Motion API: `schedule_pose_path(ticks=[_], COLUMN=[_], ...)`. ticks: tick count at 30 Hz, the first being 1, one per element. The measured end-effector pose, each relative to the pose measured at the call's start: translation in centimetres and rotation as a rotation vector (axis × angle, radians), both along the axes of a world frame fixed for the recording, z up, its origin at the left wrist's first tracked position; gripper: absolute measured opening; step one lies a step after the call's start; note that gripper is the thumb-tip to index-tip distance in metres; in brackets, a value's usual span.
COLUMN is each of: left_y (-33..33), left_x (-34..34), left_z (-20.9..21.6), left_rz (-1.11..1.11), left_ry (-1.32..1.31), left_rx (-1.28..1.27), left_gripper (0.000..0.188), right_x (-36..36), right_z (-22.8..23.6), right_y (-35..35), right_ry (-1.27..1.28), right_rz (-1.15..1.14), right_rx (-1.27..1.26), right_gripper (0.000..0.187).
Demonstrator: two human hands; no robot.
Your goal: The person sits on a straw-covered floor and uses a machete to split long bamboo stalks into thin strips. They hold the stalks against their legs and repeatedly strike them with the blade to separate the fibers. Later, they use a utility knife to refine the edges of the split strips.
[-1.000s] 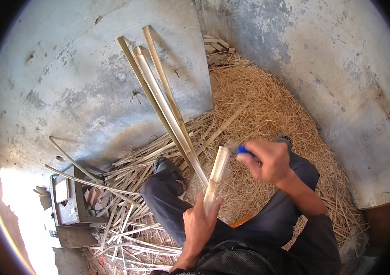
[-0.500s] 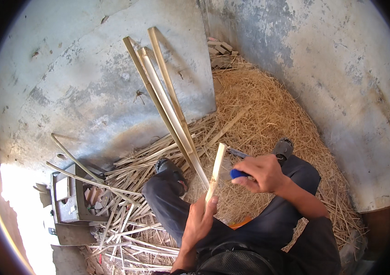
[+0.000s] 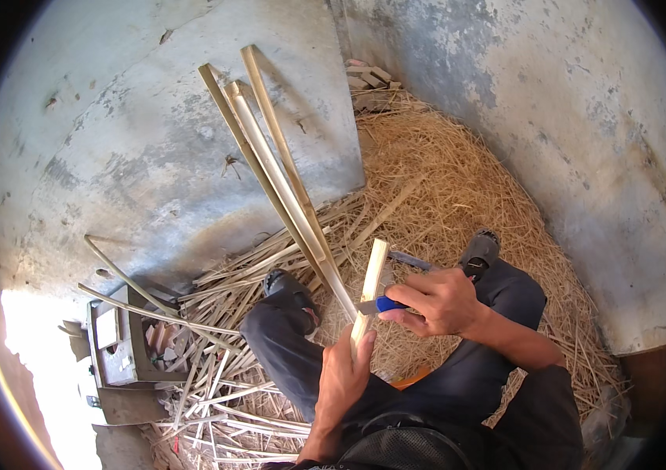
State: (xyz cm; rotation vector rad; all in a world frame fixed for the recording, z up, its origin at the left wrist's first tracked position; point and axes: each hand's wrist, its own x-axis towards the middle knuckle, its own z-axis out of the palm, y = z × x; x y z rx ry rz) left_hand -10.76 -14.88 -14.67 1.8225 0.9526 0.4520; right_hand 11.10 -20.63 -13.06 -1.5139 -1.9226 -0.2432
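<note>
My left hand [image 3: 341, 374] is closed round the lower end of a pale split bamboo strip [image 3: 375, 266], which points up and slightly right in front of me. In my right hand [image 3: 441, 301] is a knife [image 3: 385, 304] with a blue handle. Its short blade lies across the strip, just above my left fingers, and touches it. Behind the strip, a dark flat metal bar or tool [image 3: 411, 260] shows partly above my right hand; its kind cannot be made out.
Several long bamboo lengths [image 3: 270, 157] lean on the weathered left wall [image 3: 113, 149]. Cut strips [image 3: 231, 262] cover the floor at left. Shavings [image 3: 442, 180] heap up ahead, between my legs and the right wall [image 3: 575, 157]. A wooden box [image 3: 125, 352] holds broken pieces.
My right hand has moved left, bringing the knife blade from beside the bamboo strip onto it. The left hand keeps its hold. The view has shifted slightly.
</note>
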Motion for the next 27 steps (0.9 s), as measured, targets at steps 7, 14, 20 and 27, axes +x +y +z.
schedule_pose_path(ticks=[7,14,20,27], left_y=[-0.2,-0.8,-1.0,-0.9], left_x=[-0.3,-1.5,-2.2,-2.2], left_z=[0.1,0.4,0.2,1.0], left_rz=[0.008,-0.009,-0.028,-0.032], left_ry=[0.006,0.049,0.037,0.053], left_rx=[-0.022,-0.043,-0.022,-0.056], left_gripper=[0.032,0.035,0.035,0.035], right_x=[0.2,1.5,1.7,2.3], right_z=[0.2,1.4,2.4,2.4], right_y=[0.3,0.6,0.5,0.3], right_ry=[-0.003,0.007,-0.034,-0.027], right_rz=[-0.017,-0.099,-0.090,-0.125], right_rx=[0.071,0.140,0.156,0.184], right_gripper=[0.031,0.028,0.028,0.028])
